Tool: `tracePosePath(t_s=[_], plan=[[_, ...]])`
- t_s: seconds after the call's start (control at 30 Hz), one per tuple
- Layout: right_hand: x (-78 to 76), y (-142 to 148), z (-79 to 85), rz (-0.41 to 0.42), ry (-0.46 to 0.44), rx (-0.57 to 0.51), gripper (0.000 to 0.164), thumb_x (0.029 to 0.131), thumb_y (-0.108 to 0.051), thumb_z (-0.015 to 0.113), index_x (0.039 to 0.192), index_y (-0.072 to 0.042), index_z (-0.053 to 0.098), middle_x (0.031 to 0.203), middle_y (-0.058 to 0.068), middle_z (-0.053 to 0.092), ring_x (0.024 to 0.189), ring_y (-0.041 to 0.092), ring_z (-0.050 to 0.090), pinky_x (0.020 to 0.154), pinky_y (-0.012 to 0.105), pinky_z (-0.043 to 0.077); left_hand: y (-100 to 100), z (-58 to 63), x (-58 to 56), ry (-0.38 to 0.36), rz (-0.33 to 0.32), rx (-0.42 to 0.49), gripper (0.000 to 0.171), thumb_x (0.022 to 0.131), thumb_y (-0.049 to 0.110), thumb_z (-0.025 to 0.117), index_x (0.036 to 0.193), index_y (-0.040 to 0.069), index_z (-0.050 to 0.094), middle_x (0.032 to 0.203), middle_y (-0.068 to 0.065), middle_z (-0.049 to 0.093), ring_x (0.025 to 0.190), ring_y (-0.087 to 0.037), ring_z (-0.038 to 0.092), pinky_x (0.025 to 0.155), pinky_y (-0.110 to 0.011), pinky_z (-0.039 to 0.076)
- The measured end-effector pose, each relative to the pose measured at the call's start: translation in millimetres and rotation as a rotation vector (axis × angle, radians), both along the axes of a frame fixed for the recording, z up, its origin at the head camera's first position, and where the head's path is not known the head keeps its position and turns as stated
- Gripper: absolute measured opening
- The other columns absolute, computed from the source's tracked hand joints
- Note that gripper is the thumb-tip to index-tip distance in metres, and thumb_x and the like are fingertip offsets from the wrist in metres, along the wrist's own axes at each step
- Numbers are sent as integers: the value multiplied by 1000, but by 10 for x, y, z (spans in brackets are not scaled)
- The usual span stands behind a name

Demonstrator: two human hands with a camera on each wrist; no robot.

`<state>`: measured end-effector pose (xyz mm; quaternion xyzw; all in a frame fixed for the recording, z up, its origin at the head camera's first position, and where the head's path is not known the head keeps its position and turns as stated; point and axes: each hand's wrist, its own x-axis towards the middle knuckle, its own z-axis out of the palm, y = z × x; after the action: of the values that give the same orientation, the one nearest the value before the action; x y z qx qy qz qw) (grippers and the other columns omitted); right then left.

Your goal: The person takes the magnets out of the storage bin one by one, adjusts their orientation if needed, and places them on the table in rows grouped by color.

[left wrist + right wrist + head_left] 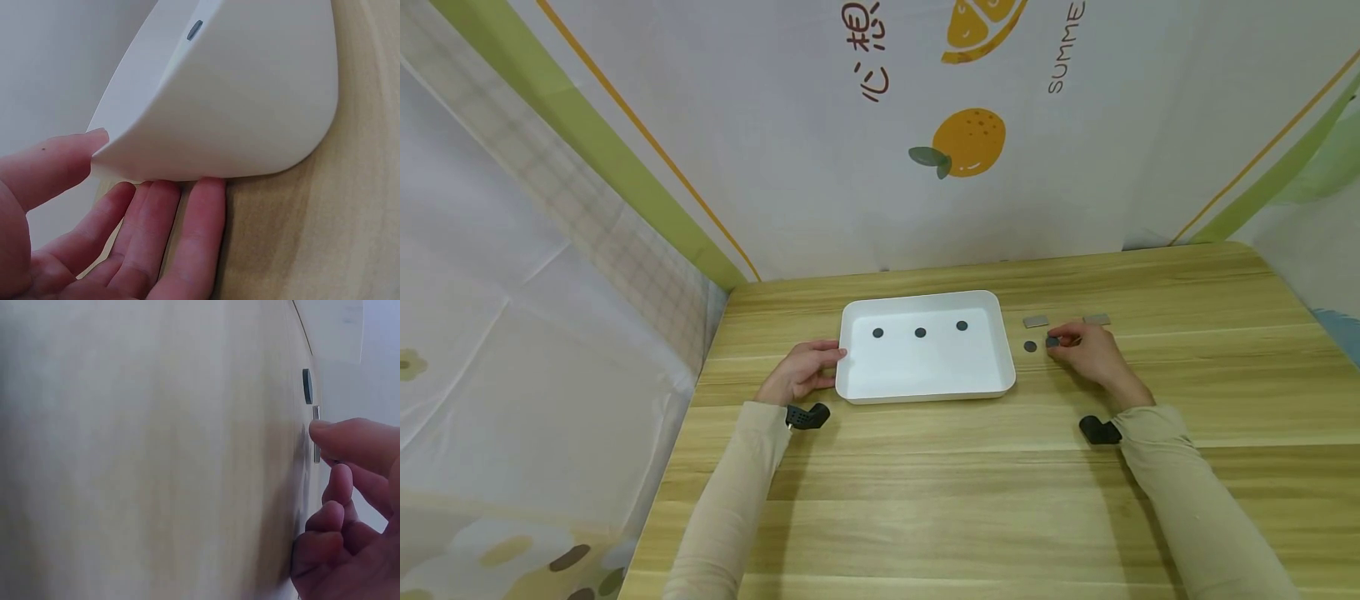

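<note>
A shallow white tray [925, 379] lies on the table, with three dark round discs inside, among them the middle disc [921, 332]. My left hand [808, 367] holds its left end. In the left wrist view the thumb [59, 159] lies over the rim while fingertips [209, 194] touch the outer wall. To the right of the tray, my right hand [1088, 354] pinches a small dark disc [1052, 341] between thumb and fingers. Another loose disc [1030, 347] lies just left of it, also visible as a dark disc [307, 386] in the right wrist view.
Behind the right hand are two flat grey rectangular pieces, the left piece [1036, 321] and the right piece [1097, 318]. The wooden table [955, 500] meets a printed curtain [820, 208] at the back. Another curtain [550, 333] hangs along the left side.
</note>
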<state>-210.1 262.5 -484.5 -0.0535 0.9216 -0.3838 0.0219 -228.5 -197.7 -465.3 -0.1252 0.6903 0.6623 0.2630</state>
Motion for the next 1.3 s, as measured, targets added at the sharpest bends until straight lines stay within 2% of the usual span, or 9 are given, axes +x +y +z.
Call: tracePosePath(t_s=[0.3, 0.47, 0.63, 0.93, 1.3], plan=[[8, -18, 15, 1, -13, 5, 32, 89, -12, 68, 114, 6, 65, 96, 20, 62, 89, 27, 56, 72, 29, 43, -1, -8, 3, -1, 14, -6, 56, 96, 12, 59, 145, -1, 35, 118, -7, 55, 89, -12, 61, 75, -29, 56], [7, -27, 28, 0, -23, 9, 32, 89, -12, 68, 115, 7, 65, 97, 20, 63, 89, 27, 56, 72, 29, 43, 8, 3, 7, -4, 24, -15, 58, 96, 12, 60, 146, 0, 34, 122, -8, 54, 90, -12, 61, 74, -28, 56], [-3, -25, 17, -5, -31, 17, 33, 89, -13, 68, 115, 7, 65, 98, 21, 64, 90, 28, 57, 73, 29, 44, 12, 5, 1, 1, 14, -18, 59, 96, 12, 59, 147, -1, 32, 125, -10, 53, 92, -12, 60, 76, -28, 56], [-14, -20, 3, -8, -36, 22, 33, 89, -13, 67, 115, 8, 65, 97, 20, 65, 89, 26, 58, 73, 28, 43, 1, -8, 1, 5, 4, -5, 58, 97, 11, 57, 147, -2, 32, 116, -5, 56, 89, -10, 61, 77, -29, 56], [-18, -7, -9, -12, -29, 23, 31, 90, -12, 66, 114, 7, 65, 99, 20, 67, 88, 25, 59, 73, 26, 44, -3, 9, 12, 3, 2, -17, 57, 97, 12, 58, 146, -2, 34, 120, -8, 55, 91, -12, 61, 79, -29, 56]])
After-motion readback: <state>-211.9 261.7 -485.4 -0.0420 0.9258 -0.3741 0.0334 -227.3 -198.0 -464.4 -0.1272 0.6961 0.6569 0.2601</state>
